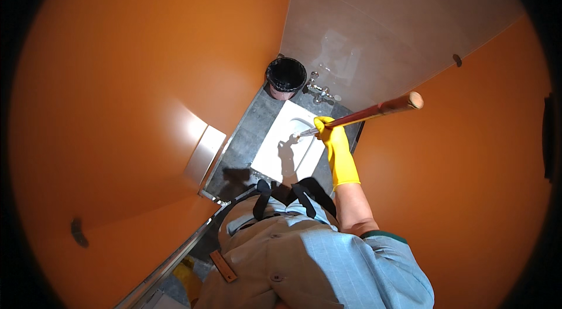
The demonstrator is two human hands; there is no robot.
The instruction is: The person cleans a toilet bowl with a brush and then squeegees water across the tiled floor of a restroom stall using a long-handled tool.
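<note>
In a yellow rubber glove, my right hand (328,128) is closed around a long reddish-brown wooden handle (373,111). The handle's butt end rises towards the camera at the right. Its narrow grey lower end slants down over a white squat toilet pan (268,151) set in the floor. What sits at the tool's tip is too small and bright to make out. A dark shadow of arm and tool falls across the pan. My left hand is not clearly visible; a shaded yellow thing (189,280) at lower left is partly hidden by my body, and I cannot tell what it is.
A pink bucket with a black liner (286,74) stands in the far corner, beside chrome pipes and valves (320,89). Orange partitions (131,67) rise close on both sides. A pale box (206,151) is fixed to the left one. Grey tiles (246,133) surround the pan.
</note>
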